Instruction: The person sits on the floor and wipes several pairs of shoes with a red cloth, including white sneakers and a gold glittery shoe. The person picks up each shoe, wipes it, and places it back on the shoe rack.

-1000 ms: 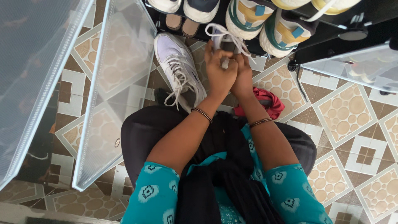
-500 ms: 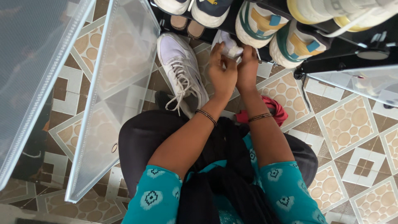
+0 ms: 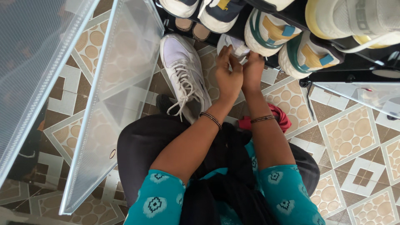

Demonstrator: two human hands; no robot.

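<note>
At the bottom of the frame we see our teal sleeves (image 3: 266,196) and dark lap (image 3: 141,146), both forearms running up toward the centre top. A red cloth (image 3: 280,118) lies on the tiled floor (image 3: 350,133) just right of the right wrist.

Further up, the left hand (image 3: 227,77) and right hand (image 3: 252,68) sit side by side, touching, each with a bangle at the wrist. Both close on a small white shoe (image 3: 233,43), which pokes out just above the fingertips, toward the top centre of the frame. The left grip wraps its near side with fingers curled; the right grip pinches its right edge. Most of the shoe is hidden by the hands, so its long axis is hard to call; it seems to run up the frame, away from us. The left hand looks slightly nearer to its middle.

Left of the hands a white sneaker (image 3: 183,71) lies on the floor, laces loose, apart from both hands. Beyond, at the top, a dark rack (image 3: 354,73) carries sneakers (image 3: 304,54) with teal and yellow trim. Clear panels (image 3: 112,91) lean along the left side.
</note>
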